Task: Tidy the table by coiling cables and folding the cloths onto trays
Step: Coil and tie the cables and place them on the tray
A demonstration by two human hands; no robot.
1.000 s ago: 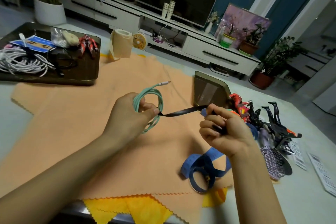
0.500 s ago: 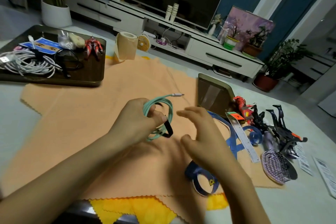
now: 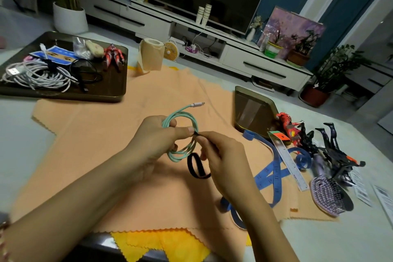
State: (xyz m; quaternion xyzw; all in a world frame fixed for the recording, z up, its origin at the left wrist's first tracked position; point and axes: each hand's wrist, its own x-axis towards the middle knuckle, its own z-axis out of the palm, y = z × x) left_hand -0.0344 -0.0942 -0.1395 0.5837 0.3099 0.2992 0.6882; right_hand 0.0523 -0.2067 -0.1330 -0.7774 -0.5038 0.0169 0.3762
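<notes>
The mint-green cable coil [image 3: 180,153] is held up over the middle of the orange cloth [image 3: 102,144], and it is gripped by the left hand [image 3: 155,138]. The fingers are curled through the loop, and the thumb is stretched out flat across the strands on the coil's right side. The forearm is brought in low from the near left corner of the table [image 3: 19,125].

The right hand [image 3: 223,159] is raised against the coil from the right. The black strap [image 3: 190,167] is pinched between its thumb and forefinger right at the left thumb tip; the other fingers are tucked loosely under. Below the pinch the strap is left hanging in an open loop, just beside the coil's lower edge.

A yellow cloth [image 3: 161,242] is seen under the orange one at the near edge. At the far left corner a dark tray [image 3: 114,91] is loaded with a white cable bundle [image 3: 36,76]. A second tray [image 3: 251,110] is set at the cloth's right edge, with a blue measuring tape [image 3: 274,174], a ruler [image 3: 289,164] and a hairbrush [image 3: 327,195] scattered toward the table's right side.
</notes>
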